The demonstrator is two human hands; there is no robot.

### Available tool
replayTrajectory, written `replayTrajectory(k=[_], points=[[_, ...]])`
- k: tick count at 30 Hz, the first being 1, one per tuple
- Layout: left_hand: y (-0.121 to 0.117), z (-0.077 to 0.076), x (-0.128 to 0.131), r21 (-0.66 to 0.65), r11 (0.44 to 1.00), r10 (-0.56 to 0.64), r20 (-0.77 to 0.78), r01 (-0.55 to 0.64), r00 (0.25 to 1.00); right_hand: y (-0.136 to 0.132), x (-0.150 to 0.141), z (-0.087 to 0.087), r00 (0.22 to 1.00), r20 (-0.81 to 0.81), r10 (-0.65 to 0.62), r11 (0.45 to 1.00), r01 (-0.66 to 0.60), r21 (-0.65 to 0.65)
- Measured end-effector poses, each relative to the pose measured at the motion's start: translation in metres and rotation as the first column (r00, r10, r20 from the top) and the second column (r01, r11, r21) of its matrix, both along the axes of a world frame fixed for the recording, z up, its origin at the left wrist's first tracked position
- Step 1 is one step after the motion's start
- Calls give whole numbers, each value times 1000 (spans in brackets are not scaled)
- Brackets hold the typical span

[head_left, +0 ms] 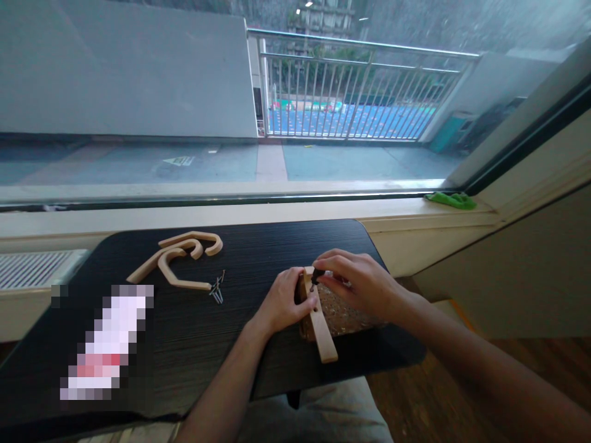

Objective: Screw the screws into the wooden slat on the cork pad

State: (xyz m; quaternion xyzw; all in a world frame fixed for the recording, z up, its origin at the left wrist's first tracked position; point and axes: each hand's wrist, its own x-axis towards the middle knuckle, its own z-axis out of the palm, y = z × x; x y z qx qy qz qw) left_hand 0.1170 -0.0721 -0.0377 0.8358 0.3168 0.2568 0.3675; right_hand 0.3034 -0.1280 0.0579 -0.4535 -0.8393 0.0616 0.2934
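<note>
Bare forearms (pixel 489 369) come nearest the camera, slanting in from either side of a lap in pale trousers (pixel 318 421) toward a speckled brown block (pixel 348 314) on the dark desk (pixel 194 351). Across the left part of this block lies a wooden strip (pixel 325 341), its near end jutting past the block's edge toward the person. The left hand (pixel 281 301) grips the strip against the block's left side, with the thumb on the wood and the fingers farther along; a dark hole shows just beside the thumb. The right hand (pixel 348 274), above the block, pinches a short black tool (pixel 317 275) narrowly between thumb and fingers, pointing it down at the strip. Where its tip meets the wood is too small to make out clearly. The right hand and wrist hide the block's far right portion, and the left hand covers much of its left side.

Left of the block, well apart from it, several loose screws (pixel 218 290) lie in a small heap. Past them, farther left of the block, sit three curved wooden pieces (pixel 173 275). Nearer the person, far to the block's left, a blurred-out pale object (pixel 108 344) rests on the desk. Beyond the block runs a windowsill (pixel 277 213), with a green cloth (pixel 450 200) to the block's far right; a metal railing (pixel 346 95) stands outside the glass. At the block's far left, past the desk, is a white radiator (pixel 39 271).
</note>
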Motion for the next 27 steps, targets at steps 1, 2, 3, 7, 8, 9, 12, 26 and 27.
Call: replayTrajectory(k=[1, 2, 3, 7, 8, 9, 12, 26, 27], points=[[0, -1, 0, 4, 1000, -2, 2, 2, 1000, 0, -1, 0, 1000, 1, 2, 1000, -2, 2], [1, -1, 0, 9, 1000, -5, 5, 5, 1000, -1, -2, 1, 1000, 3, 2, 1000, -2, 1], [1, -2, 0, 13, 1000, -6, 9, 6, 1000, -1, -3, 1, 1000, 7, 2, 1000, -2, -3], [1, -3, 0, 17, 1000, -9, 18, 8, 1000, -1, -6, 1, 1000, 0, -3, 1000, 3, -29], [1, -3, 0, 16, 1000, -8, 18, 8, 1000, -1, -7, 1, 1000, -6, -8, 999, 8, -35], [1, -3, 0, 16, 1000, -9, 19, 9, 1000, -1, -7, 1, 1000, -12, -13, 999, 12, -42], [2, -3, 0, 14, 1000, -13, 21, 13, 1000, 0, -8, 0, 999, -35, -18, 998, 16, -60], [2, -3, 1, 5, 1000, -29, 29, 29, 999, -1, -11, -8, 999, -42, -24, 999, 23, -29], [1, -3, 1, 7, 1000, -28, 27, 28, 999, -2, -12, -11, 997, -68, -28, 999, 26, -27]])
